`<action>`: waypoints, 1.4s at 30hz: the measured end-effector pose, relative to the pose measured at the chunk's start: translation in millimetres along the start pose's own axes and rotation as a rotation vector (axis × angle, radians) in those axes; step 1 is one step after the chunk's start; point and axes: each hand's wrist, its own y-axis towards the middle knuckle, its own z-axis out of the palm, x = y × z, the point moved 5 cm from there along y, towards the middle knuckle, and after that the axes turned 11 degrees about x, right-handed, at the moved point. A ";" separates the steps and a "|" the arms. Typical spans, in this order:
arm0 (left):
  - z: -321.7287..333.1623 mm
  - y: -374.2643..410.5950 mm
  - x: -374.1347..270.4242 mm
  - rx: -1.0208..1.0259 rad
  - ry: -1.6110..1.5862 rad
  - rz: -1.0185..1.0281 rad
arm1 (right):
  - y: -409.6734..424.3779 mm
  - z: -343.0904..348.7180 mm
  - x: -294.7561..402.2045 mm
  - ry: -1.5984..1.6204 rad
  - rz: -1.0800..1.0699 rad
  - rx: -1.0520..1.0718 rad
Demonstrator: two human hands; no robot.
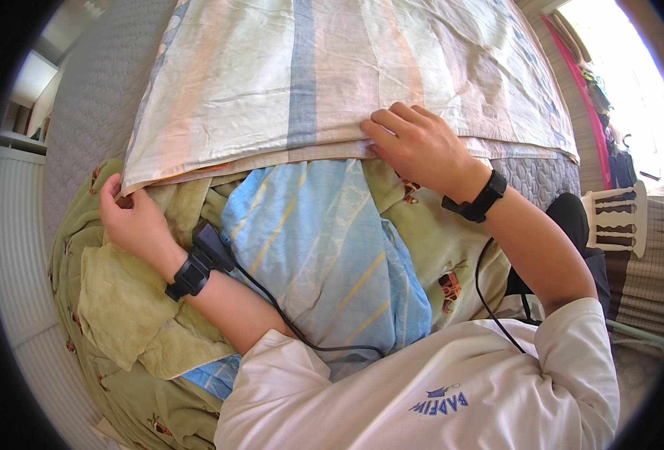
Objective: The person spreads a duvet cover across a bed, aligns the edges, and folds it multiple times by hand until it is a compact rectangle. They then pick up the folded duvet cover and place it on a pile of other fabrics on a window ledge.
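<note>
A striped cotton cover in white, peach and blue lies spread over the bed, its near edge folded and layered. My left hand pinches the near left corner of this cover between thumb and fingers. Over the near edge, right of the blue stripe, rests my right hand, fingers bent on the cloth; its thumb is partly hidden at the edge. Beneath and nearer to me lie a rumpled blue cloth with yellow stripes and a green patterned blanket.
The grey quilted mattress cover shows on the left. Black cables run from my wrists, and a black box sits at my left wristband. A white wooden chair stands at the right, below a bright window. White ribbed panels line the left.
</note>
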 end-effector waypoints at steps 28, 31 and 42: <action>50.9 -42.5 -105.8 0.478 0.092 0.776 | 35.0 12.3 3.2 0.043 0.288 0.233; 37.0 -37.2 -99.3 0.345 0.064 0.819 | -0.7 26.6 -47.8 -0.084 0.483 0.227; 15.0 -38.3 -110.9 0.251 -0.054 0.897 | -226.2 6.5 -178.8 -0.298 0.726 0.007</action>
